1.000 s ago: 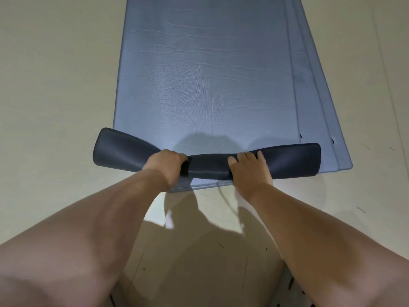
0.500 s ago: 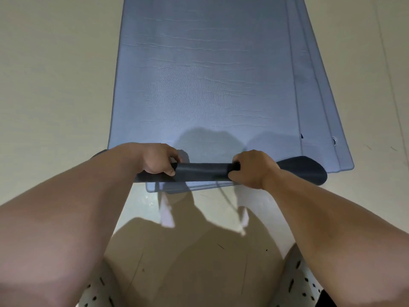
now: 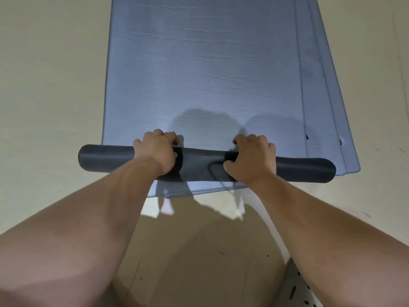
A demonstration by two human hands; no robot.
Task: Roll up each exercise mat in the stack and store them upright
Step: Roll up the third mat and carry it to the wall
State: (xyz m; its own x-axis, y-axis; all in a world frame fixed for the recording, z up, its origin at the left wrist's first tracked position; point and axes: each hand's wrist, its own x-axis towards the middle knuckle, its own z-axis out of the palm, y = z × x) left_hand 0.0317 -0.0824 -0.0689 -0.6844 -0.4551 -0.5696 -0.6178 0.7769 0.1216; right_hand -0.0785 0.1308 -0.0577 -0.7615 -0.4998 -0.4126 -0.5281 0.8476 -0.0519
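1. On the pale floor [image 3: 44, 85], a stack [image 3: 327, 107] of blue-grey mats is lying flat, running away toward the top edge.
2. At the stack's near end, the top mat [image 3: 199, 74] is curling into a dark roll [image 3: 106, 157] lying crosswise, its left end jutting past the stack's left edge.
3. The left hand [image 3: 157, 151] is gripping the roll left of centre, fingers curled over its far side.
4. The right hand [image 3: 252, 158] is clamping the roll right of centre, well apart from the left.
5. The roll's right end is sitting over the lower mats' near right corner, beside an eyelet [image 3: 341, 141].
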